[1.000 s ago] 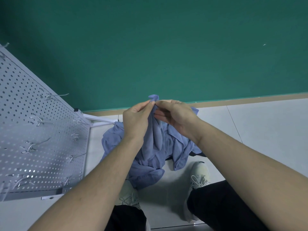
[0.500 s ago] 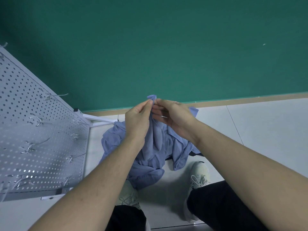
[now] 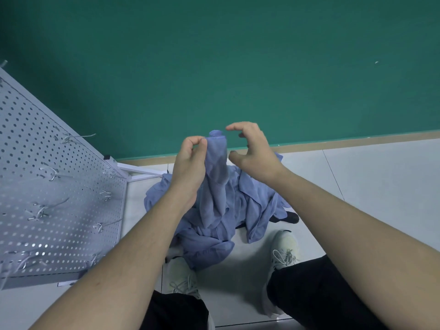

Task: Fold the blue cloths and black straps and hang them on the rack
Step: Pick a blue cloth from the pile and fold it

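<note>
Blue cloth (image 3: 215, 163) is hanging from the left hand (image 3: 189, 163), which is pinching its top edge between thumb and curled fingers at about chest height in front of the green wall (image 3: 238, 67). A small fold of the fabric is standing up just above that pinch, and the rest is draping straight down below the left wrist. The right hand (image 3: 252, 151) is hovering just to the right of the raised fabric, apart from it, with fingers curved and spread in a loose claw and gripping nothing; its thumb is pointing toward the cloth without touching.

Below both hands, more blue cloths (image 3: 257, 206) are lying in a crumpled pile on the pale tiled floor (image 3: 369, 186), and the hanging piece is running down into that pile. A black strap (image 3: 289, 217) is peeking out from under the pile's edge, below the right forearm. It is too covered to tell how it is lying.

To the left of the left hand, the white pegboard rack (image 3: 47, 186) is standing with thin metal hooks (image 3: 104, 195) sticking out of its perforated panel, none of them carrying anything that shows. Two white shoes (image 3: 284, 248) are standing on the floor beneath the forearms, either side of the pile's near edge.
</note>
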